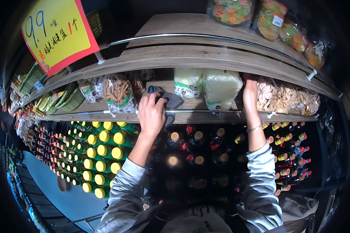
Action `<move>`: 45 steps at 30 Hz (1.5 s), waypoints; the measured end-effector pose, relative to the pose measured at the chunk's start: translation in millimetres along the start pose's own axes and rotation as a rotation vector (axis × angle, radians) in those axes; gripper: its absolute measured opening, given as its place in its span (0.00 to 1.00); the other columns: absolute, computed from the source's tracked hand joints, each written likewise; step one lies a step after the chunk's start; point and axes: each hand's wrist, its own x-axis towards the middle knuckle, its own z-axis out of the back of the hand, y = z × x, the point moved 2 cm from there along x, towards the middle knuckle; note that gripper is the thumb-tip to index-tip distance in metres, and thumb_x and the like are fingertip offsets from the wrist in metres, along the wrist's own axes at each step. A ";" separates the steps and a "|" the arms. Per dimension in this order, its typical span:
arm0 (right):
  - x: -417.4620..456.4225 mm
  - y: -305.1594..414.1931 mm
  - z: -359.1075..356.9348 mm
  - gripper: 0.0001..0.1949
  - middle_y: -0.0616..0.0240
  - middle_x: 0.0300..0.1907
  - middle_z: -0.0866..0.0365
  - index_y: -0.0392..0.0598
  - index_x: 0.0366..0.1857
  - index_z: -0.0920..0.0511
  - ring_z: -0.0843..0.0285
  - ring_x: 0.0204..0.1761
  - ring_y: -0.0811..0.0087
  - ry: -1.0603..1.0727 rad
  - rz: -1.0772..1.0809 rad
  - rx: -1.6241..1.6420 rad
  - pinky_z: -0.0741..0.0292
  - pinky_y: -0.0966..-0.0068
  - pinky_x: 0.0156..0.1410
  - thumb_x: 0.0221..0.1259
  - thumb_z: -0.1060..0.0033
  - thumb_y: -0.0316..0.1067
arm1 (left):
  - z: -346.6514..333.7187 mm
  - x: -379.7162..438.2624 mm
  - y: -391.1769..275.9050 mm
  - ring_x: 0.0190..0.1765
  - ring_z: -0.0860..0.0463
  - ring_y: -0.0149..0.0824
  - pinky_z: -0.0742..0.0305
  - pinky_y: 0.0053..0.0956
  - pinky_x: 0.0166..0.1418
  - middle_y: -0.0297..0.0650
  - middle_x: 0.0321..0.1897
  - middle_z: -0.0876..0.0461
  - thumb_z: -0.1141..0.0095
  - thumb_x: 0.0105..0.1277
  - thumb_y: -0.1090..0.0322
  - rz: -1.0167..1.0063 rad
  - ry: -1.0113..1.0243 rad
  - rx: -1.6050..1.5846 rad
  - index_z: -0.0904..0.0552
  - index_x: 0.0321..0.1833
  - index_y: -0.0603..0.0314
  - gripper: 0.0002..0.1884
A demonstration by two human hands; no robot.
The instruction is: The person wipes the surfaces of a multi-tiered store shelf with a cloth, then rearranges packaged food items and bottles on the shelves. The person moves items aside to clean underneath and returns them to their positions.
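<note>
My left hand (152,112) is at the front rail of the middle shelf, its fingers closed on a grey cloth with blue edges (172,99). Part of that cloth lies on the board, and a corner hangs below the rail. Right of it stand two clear bags of pale food (188,83) (222,87). My right hand (250,87) reaches in between the larger pale bag and a bag of dried slices (265,94). Shadow and the upper shelf hide its fingers, so any grip is unclear. A bag of brown sticks (117,91) sits left of my left hand.
The upper wooden shelf (175,59) overhangs both hands, with a chrome rail (192,35) and a yellow price sign (58,32). A lower rail (204,111) crosses in front. Below stand many bottles, including yellow-capped ones (102,150). Green baskets (71,97) are at left.
</note>
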 end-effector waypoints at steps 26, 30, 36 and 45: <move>-45.9 -3.4 -1.5 0.09 0.53 0.26 0.23 0.44 0.30 0.25 0.24 0.30 0.49 -0.113 0.281 -0.382 0.30 0.59 0.35 0.65 0.52 0.35 | -171.3 129.1 99.7 0.66 0.28 0.51 0.34 0.44 0.69 0.53 0.62 0.26 0.55 0.64 0.61 0.121 0.589 0.037 0.23 0.61 0.57 0.22; -41.6 -3.4 -5.1 0.10 0.54 0.26 0.20 0.46 0.29 0.23 0.22 0.30 0.50 -0.130 0.269 -0.399 0.28 0.59 0.35 0.64 0.52 0.37 | -152.7 109.4 89.5 0.65 0.27 0.51 0.34 0.44 0.68 0.54 0.61 0.25 0.54 0.64 0.60 0.131 0.528 0.093 0.22 0.60 0.57 0.23; -39.5 -6.3 -6.0 0.14 0.53 0.29 0.18 0.46 0.34 0.18 0.21 0.31 0.51 -0.151 0.178 -0.367 0.26 0.61 0.38 0.65 0.53 0.42 | -61.9 59.9 69.3 0.54 0.22 0.56 0.29 0.43 0.58 0.58 0.49 0.20 0.59 0.62 0.59 0.352 0.505 -0.487 0.18 0.48 0.65 0.21; -93.6 37.9 53.3 0.14 0.75 0.21 0.36 0.47 0.25 0.30 0.42 0.23 0.84 -0.116 0.130 0.287 0.42 0.83 0.29 0.73 0.60 0.33 | 99.0 -61.0 34.6 0.45 0.22 0.30 0.28 0.24 0.53 0.39 0.42 0.19 0.56 0.65 0.72 0.605 0.201 -1.322 0.25 0.56 0.68 0.17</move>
